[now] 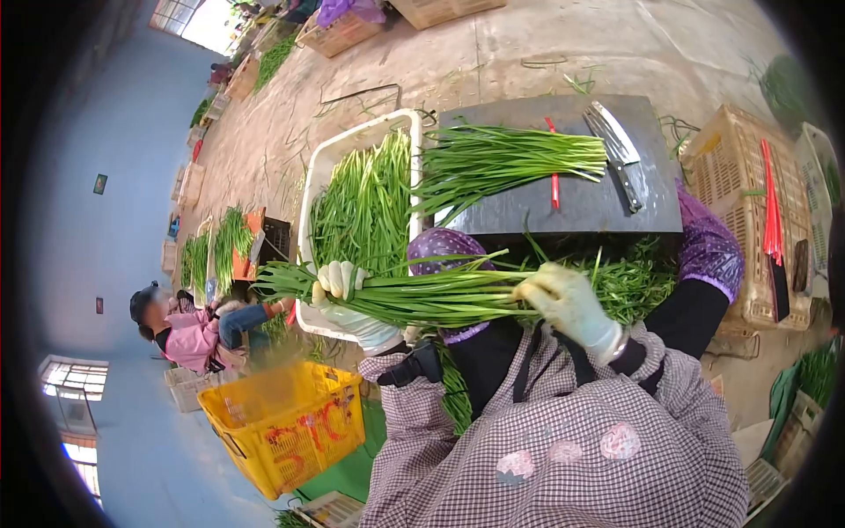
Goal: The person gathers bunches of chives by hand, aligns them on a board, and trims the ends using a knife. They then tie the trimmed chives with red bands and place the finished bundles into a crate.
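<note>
Across my lap lies a bunch of garlic chives [431, 295], leaf tips to the left and pale stem ends to the right. My gloved left hand [341, 297] is wrapped round its leafy part. At the stem ends, the fingers of my gloved right hand [568, 306] are pinched together on some stems. Beyond my knees, a second bunch of chives [519, 158] rests on a dark board [493, 216], over a red strip [555, 189]. A cleaver [616, 141] and a black-handled knife [625, 187] lie to its right.
A white crate [310, 198] full of chives stands left of the board. Loose greens [629, 286] lie below the board. A yellow crate [290, 431] is at lower left. Red strips [772, 207] hang on a beige crate [731, 158] at right. A co-worker [189, 339] sits at far left.
</note>
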Motion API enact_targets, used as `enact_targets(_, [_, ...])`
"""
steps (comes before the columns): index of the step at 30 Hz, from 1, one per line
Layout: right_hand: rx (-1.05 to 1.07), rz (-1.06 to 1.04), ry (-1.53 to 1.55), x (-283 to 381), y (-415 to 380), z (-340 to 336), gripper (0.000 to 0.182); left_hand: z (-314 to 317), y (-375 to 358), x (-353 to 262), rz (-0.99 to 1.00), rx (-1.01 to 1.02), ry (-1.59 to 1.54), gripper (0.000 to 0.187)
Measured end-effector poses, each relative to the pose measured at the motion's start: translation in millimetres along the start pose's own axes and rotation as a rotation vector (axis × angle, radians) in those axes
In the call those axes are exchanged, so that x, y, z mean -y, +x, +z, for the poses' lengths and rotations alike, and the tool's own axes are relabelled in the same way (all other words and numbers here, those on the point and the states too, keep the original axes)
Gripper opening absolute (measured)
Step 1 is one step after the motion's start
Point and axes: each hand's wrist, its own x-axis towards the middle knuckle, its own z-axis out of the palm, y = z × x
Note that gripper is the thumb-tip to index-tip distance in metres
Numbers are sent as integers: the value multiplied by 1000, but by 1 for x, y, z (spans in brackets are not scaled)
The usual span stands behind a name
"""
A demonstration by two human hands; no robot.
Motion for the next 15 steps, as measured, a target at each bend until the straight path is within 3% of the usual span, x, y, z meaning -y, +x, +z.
enact_targets(2, [-101,-78,-58,-5,2,25,17,0,1,2,-29,47,-1,27])
enact_targets(4, [-100,-321,-316,-32,11,41,20,10,0,9,-49,42,10,25])
enact_targets(6, [43,-367,-617,-38,17,44,29,20,-1,14,-64,37,29,23])
enact_targets(8, [72,25,-333,-38,29,57,34,26,-3,18,-97,57,85,21])
enact_targets(9, [115,27,-204,-44,33,64,40,26,-4,20,-92,62,96,19])
enact_targets(10, [228,132,-106,-50,37,71,33,26,-5,23,-93,64,93,19])
enact_targets(12, [267,386,410,-21,44,68,26,26,-5,30,-84,58,172,19])
enact_targets(14, [142,243,659,4,52,52,23,25,-6,30,-78,60,210,18])
enact_targets(15, [192,366,723,24,54,25,20,23,-6,29,-48,20,215,18])
